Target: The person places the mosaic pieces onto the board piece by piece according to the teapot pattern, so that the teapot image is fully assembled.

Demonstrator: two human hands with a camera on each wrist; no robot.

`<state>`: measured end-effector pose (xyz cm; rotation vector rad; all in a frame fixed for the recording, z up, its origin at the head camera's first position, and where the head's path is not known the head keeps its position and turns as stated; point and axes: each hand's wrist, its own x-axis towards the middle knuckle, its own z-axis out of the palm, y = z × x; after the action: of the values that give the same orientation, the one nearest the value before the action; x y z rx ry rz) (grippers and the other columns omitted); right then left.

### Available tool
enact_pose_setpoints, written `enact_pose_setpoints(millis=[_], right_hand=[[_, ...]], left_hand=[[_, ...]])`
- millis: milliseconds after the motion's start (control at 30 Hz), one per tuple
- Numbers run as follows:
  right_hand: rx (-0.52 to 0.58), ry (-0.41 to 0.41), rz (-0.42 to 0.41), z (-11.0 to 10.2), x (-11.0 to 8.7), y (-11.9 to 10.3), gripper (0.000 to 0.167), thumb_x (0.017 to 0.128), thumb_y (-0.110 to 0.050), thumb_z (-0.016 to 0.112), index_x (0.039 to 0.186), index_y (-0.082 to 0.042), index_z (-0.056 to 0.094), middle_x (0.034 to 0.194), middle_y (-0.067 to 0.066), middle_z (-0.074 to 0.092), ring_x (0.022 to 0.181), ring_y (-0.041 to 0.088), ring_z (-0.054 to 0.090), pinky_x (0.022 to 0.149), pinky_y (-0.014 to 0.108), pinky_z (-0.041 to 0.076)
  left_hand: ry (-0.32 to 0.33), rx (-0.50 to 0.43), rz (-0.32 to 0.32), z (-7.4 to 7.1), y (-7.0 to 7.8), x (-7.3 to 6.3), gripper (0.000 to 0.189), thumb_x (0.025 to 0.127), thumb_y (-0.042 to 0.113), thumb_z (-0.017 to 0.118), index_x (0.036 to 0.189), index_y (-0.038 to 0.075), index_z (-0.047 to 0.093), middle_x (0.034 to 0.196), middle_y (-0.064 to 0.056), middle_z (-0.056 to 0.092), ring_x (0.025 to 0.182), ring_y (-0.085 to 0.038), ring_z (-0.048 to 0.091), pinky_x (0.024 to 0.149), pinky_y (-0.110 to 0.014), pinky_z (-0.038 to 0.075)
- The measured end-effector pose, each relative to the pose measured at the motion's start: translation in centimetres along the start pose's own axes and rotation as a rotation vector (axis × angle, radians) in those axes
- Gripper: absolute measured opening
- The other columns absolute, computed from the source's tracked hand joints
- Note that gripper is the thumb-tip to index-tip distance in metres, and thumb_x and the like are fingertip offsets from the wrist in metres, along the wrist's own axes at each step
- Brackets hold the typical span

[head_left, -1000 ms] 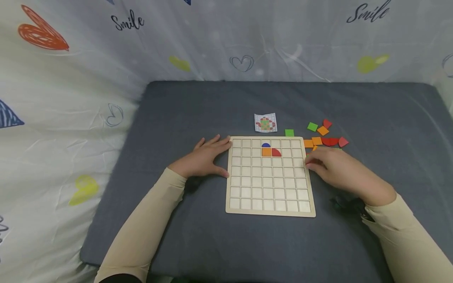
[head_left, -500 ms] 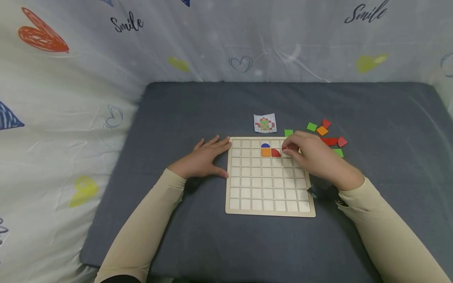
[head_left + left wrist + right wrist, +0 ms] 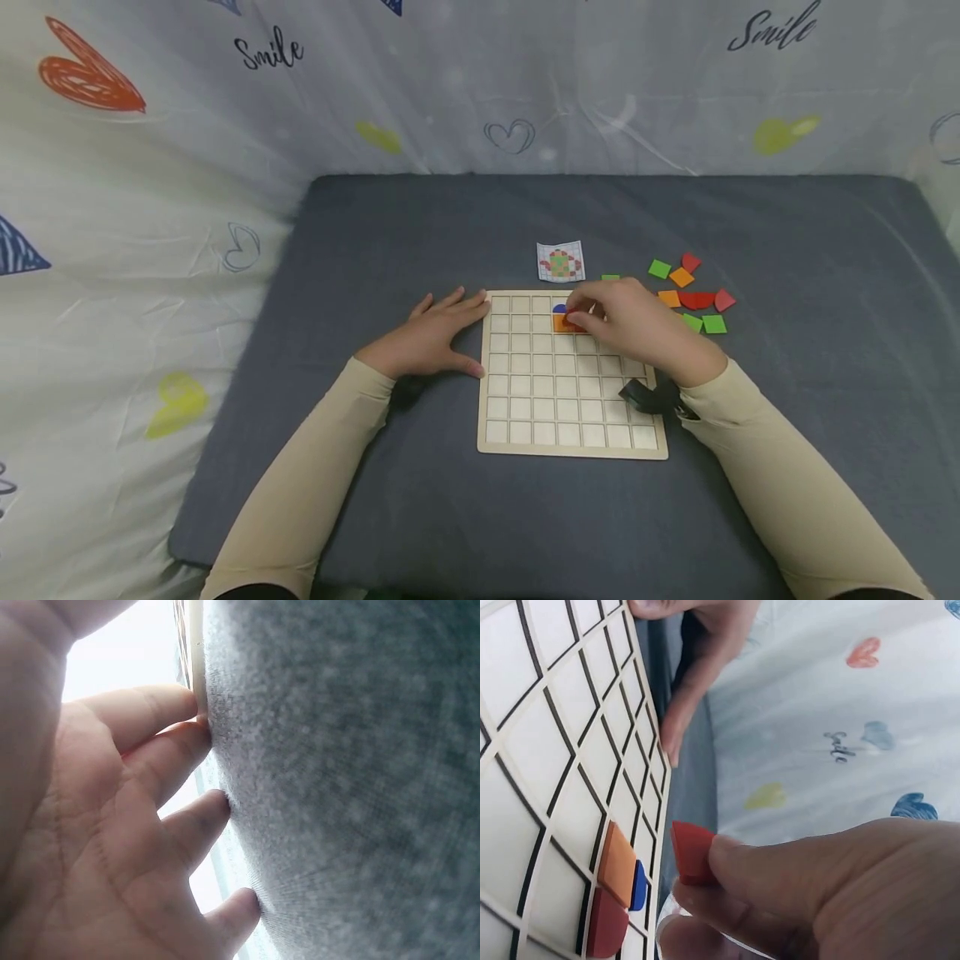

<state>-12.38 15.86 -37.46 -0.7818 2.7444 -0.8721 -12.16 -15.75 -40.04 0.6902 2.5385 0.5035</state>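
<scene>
A pale wooden grid board (image 3: 570, 453) lies on the dark grey cloth. My left hand (image 3: 429, 337) is spread along its left side, thumb and fingertips touching the edge. Between thumb and fingers, my right hand (image 3: 633, 321) pinches a red tile (image 3: 691, 851) with one rounded side, held just above the upper middle of the grid. Set in cells there are an orange square tile (image 3: 617, 864), a blue half-round tile (image 3: 638, 886) and a red quarter-round tile (image 3: 609, 922). From the head view, the right fingers partly cover these tiles.
Behind the board lies a small pattern card (image 3: 561, 262). Loose tiles are scattered past its right corner: green (image 3: 660, 269), orange (image 3: 682, 277), red (image 3: 697, 300) and more. A black device (image 3: 647, 397) on my right wrist hangs over the board. A printed curtain (image 3: 450, 92) stands behind.
My right hand has moved left from the board's right edge to over the set tiles, carrying the red tile. Several loose tiles at the right are uncovered. My left hand stays put.
</scene>
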Motion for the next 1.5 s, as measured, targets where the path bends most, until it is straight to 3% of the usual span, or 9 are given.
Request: enact_pose_setpoints(millis=[133,500,1000,1200,1500], right_hand=[[-0.003,-0.038,0.046,0.4,0.9,-0.3,0.009,0.1,-0.019,0.074,0.106,-0.014,0.079,0.095,-0.001,0.078,0.067,0.014,0.061,0.066,0.035,0.05],[0.036,-0.068,0.002,1.4,3.2,-0.5,0.006,0.099,-0.018,0.076,0.095,-0.015,0.08,0.09,-0.003,0.077,0.061,0.016,0.055,0.06,0.035,0.043],[-0.004,-0.116,0.039,2.1,4.2,-0.4,0.009,0.1,-0.017,0.074,0.095,-0.018,0.081,0.095,-0.002,0.078,0.078,0.017,0.064,0.07,0.036,0.049],[-0.007,-0.123,0.046,2.2,4.0,-0.3,0.009,0.1,-0.016,0.074,0.093,-0.019,0.081,0.095,-0.002,0.078,0.076,0.017,0.063,0.069,0.036,0.049],[-0.038,-0.087,-0.026,2.7,3.9,0.0,0.009,0.097,-0.011,0.075,0.095,-0.016,0.082,0.1,0.002,0.074,0.09,0.021,0.065,0.08,0.04,0.055]], left_hand=[[0.001,0.01,-0.007,0.2,-0.3,0.1,0.109,0.084,0.057,0.083,0.169,0.025,0.022,0.176,0.007,0.012,0.164,-0.023,0.0,0.128,-0.059,-0.007],[-0.002,0.026,-0.002,0.4,-0.6,0.5,0.111,0.083,0.06,0.083,0.169,0.025,0.023,0.176,0.005,0.013,0.164,-0.024,0.0,0.128,-0.061,-0.006],[-0.009,-0.011,-0.006,0.1,-0.2,0.5,0.111,0.082,0.058,0.084,0.169,0.024,0.024,0.176,0.004,0.014,0.164,-0.025,-0.001,0.128,-0.061,-0.007],[-0.002,-0.008,-0.011,0.2,-0.2,0.5,0.111,0.082,0.057,0.084,0.169,0.024,0.024,0.176,0.004,0.014,0.164,-0.025,-0.001,0.128,-0.061,-0.007],[0.0,-0.02,-0.014,0.2,-0.1,0.5,0.11,0.082,0.057,0.085,0.169,0.024,0.025,0.176,0.004,0.015,0.164,-0.024,0.0,0.128,-0.06,-0.008]])
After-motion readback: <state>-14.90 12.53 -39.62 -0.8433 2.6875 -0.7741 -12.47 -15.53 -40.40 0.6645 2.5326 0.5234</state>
